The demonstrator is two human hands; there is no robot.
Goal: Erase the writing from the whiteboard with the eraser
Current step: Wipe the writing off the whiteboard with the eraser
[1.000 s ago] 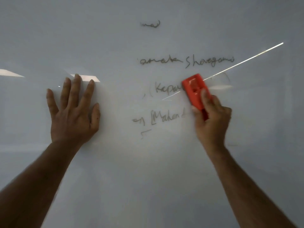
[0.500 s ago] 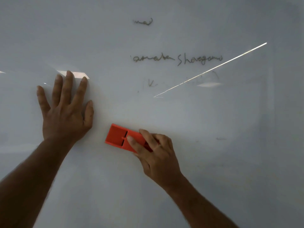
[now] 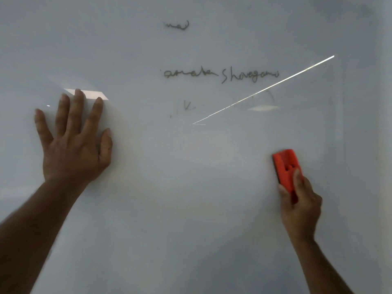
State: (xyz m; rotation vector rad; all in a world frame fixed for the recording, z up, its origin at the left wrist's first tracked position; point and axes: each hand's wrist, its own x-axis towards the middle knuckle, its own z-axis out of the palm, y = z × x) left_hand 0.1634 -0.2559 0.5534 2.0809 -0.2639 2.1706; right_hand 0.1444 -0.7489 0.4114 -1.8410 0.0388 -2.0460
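The whiteboard (image 3: 191, 209) fills the whole view. A red eraser (image 3: 285, 168) is pressed flat against it at the lower right, gripped by my right hand (image 3: 299, 206) from below. My left hand (image 3: 73, 143) lies flat on the board at the left, fingers spread, holding nothing. One line of dark handwriting (image 3: 220, 75) runs across the upper middle. A short scribble (image 3: 177, 25) sits above it near the top. A faint leftover letter (image 3: 187, 106) and some smudges remain below the line.
Bright reflections lie on the board: a long diagonal streak (image 3: 265, 90) right of centre and a light patch (image 3: 93, 94) behind my left fingertips. Nothing else shows besides the board and my two forearms.
My right hand swept the eraser from the upper right down to the lower left, then across to the lower right. Two lower lines of writing are gone. My left hand stayed put.
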